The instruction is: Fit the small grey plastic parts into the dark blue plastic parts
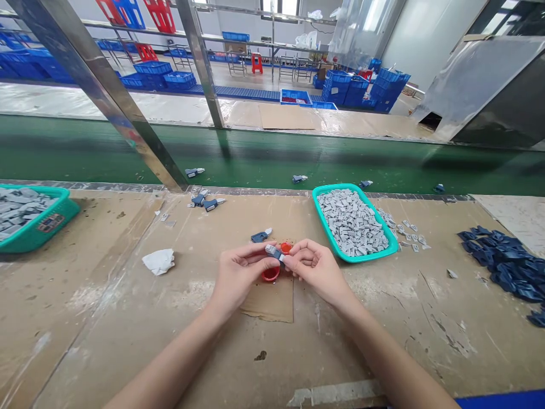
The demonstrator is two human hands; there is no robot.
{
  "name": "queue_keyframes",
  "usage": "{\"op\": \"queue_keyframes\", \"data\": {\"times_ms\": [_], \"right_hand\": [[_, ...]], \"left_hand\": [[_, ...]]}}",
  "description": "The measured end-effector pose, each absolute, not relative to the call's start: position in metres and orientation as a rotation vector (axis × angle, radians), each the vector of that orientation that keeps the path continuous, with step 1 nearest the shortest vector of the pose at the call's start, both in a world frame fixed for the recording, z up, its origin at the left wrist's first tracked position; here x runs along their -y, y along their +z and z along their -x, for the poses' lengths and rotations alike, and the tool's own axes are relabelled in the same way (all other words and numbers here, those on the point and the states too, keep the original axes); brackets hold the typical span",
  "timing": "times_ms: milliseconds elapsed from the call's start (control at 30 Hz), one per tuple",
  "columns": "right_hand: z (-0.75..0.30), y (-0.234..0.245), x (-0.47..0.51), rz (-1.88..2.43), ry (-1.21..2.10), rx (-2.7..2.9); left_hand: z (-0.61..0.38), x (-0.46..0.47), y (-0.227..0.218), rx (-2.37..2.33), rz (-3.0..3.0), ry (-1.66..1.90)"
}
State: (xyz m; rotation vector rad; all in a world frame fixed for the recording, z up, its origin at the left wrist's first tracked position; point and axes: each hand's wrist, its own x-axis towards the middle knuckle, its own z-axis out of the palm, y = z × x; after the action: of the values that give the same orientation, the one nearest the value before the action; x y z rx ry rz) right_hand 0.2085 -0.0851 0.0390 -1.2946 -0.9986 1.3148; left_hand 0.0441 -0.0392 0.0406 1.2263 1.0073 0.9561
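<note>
My left hand and my right hand meet over the workbench, both pinching one small blue-and-grey plastic part between their fingertips. Just under the part sit two small red caps, one close to each hand. Another blue part with a grey tip lies on the bench a little beyond my left hand. A brown cardboard piece lies under my hands.
A teal tray of several grey pieces stands right of my hands, loose grey pieces beside it. Dark blue parts pile at far right. Another teal tray is far left. Crumpled white paper; green conveyor belt behind with scattered parts.
</note>
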Motion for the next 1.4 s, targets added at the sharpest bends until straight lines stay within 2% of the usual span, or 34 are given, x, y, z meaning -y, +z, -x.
{"op": "queue_keyframes", "data": {"times_ms": [167,333,400,533,600,667,800,933,1200,1400], "right_hand": [[-0.203,0.038,0.087,1.297,1.35,1.035],[-0.218,0.049,0.084,1.256,1.247,1.143],[-0.243,0.053,0.084,1.359,1.042,1.207],[-0.301,0.047,0.087,1.889,0.34,1.213],[-0.316,0.038,0.085,2.117,0.161,1.237],[-0.319,0.031,0.081,2.251,0.08,1.25],[-0.311,0.025,0.069,2.289,0.062,1.247],[-0.31,0.024,0.067,2.216,0.104,1.253],[-0.31,0.03,0.072,1.916,0.118,1.29],[-0.279,0.044,0.083,1.521,0.411,1.253]], "left_hand": [[-0.05,0.045,0.038,-0.964,-1.188,0.909],[-0.055,0.041,0.047,-0.907,-1.275,0.828],[-0.052,0.028,0.052,-0.947,-1.404,0.853],[-0.039,-0.031,0.054,-1.099,-1.769,1.043],[-0.035,-0.071,0.051,-1.264,-1.998,1.017],[-0.039,-0.111,0.047,-1.448,-2.257,0.847],[-0.064,-0.169,0.041,-1.581,-2.592,0.488],[-0.09,-0.199,0.037,-1.567,-2.677,0.377],[-0.12,-0.205,0.031,-1.483,-2.735,0.467],[-0.124,-0.191,0.028,-1.432,-2.517,0.549]]}}
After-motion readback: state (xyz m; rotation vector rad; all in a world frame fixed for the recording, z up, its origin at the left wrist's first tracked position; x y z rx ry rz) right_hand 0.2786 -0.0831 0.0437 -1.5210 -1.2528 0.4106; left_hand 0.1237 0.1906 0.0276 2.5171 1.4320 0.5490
